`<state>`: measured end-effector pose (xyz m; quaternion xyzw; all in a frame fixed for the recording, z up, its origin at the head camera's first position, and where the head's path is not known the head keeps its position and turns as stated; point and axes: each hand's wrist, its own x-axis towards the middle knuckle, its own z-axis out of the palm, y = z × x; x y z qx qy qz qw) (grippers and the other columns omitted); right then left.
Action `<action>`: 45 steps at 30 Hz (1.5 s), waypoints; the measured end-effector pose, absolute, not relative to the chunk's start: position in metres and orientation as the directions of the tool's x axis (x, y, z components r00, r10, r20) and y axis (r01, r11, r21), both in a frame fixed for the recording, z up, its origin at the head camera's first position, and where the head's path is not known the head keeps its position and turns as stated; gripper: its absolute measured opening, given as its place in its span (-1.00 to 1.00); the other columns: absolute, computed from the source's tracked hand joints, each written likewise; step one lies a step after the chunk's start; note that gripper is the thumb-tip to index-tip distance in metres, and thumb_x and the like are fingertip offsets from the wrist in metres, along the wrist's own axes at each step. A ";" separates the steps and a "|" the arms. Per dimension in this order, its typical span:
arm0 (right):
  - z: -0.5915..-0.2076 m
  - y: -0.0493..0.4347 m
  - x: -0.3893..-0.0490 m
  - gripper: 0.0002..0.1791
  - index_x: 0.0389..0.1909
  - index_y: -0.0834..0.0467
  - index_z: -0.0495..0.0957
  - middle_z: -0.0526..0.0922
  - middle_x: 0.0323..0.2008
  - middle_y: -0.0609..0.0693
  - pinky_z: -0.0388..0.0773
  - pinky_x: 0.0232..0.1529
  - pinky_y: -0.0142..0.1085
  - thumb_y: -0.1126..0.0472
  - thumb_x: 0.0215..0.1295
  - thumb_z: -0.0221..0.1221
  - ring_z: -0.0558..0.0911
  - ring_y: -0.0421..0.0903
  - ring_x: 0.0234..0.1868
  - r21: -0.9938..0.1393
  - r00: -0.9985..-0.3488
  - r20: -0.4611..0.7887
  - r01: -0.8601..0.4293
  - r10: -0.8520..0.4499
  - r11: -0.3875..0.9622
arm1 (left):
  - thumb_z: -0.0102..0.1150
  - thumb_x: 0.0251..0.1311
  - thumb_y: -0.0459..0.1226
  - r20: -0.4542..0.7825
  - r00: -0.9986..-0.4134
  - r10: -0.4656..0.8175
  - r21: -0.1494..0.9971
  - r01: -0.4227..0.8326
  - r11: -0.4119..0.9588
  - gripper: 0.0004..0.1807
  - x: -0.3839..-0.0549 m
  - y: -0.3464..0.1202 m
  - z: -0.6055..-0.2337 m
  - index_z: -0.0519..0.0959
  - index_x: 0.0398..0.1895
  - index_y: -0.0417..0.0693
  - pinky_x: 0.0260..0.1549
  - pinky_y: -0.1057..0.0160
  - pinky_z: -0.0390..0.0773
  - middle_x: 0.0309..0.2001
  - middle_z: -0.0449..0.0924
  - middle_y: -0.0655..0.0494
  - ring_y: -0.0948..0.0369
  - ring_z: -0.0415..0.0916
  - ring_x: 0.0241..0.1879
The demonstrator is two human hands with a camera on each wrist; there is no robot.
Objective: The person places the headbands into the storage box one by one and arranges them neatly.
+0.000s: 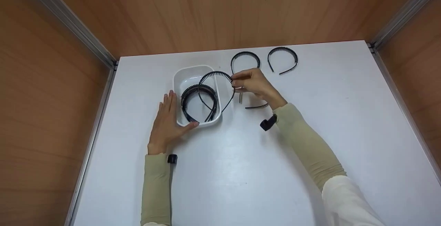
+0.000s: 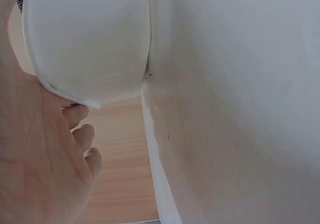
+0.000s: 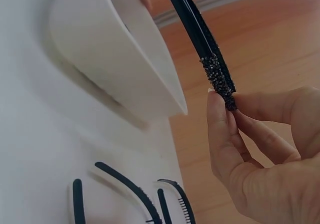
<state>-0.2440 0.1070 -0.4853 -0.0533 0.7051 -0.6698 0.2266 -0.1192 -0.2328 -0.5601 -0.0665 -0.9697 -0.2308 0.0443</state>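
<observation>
My right hand (image 1: 254,82) pinches a black toothed headband (image 1: 217,72) between thumb and fingers on its right side. The headband is held over the right rim of a white plastic container (image 1: 193,67), its ends pointing toward me. In the right wrist view, a band of sparkly stones (image 3: 216,74) lies right at the fingertips. Several black headbands (image 1: 186,95) lie nested together inside the container. My left hand (image 1: 166,122) rests along the container's left side with straight fingers, its thumb reaching across the near corner.
Behind the right hand lies another headband (image 1: 245,52), partly covered by it, with one more headband (image 1: 283,49) farther right. A dark headband end (image 1: 256,107) shows below the right hand. Wooden panels (image 1: 220,16) enclose the white table (image 1: 220,184) at the back and sides.
</observation>
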 end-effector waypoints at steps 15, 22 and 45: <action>-0.489 0.082 -0.242 -0.68 0.14 0.34 0.72 0.75 -0.12 0.09 0.82 -0.02 -0.24 0.45 0.39 0.34 0.77 -0.12 -0.17 -0.963 -0.890 -0.268 0.246 -0.368 0.108 | 0.34 -0.02 0.55 0.107 -0.988 0.111 0.452 0.148 0.880 0.54 -0.118 -0.231 -0.559 -0.18 0.77 -0.12 0.73 -0.02 -0.20 0.78 -0.26 0.01 -0.01 -0.34 0.76; -0.489 0.070 -0.242 -0.69 0.12 0.35 0.73 0.75 -0.12 0.09 0.82 -0.04 -0.25 0.46 0.37 0.35 0.77 -0.13 -0.19 -0.963 -0.889 -0.269 0.244 -0.372 0.115 | 0.34 -0.02 0.55 0.114 -0.987 0.114 0.453 0.153 0.878 0.54 -0.120 -0.230 -0.559 -0.17 0.77 -0.13 0.73 -0.05 -0.19 0.78 -0.25 -0.01 -0.05 -0.32 0.76; -0.489 0.041 -0.237 -0.71 0.06 0.39 0.75 0.72 -0.21 0.08 0.83 -0.14 -0.29 0.45 0.33 0.33 0.73 -0.13 -0.22 -0.955 -0.914 -0.219 0.131 -0.341 0.265 | 0.34 -0.01 0.55 0.103 -0.988 0.116 0.448 0.150 0.882 0.54 -0.121 -0.230 -0.557 -0.18 0.77 -0.15 0.73 -0.06 -0.19 0.78 -0.27 -0.03 -0.08 -0.31 0.76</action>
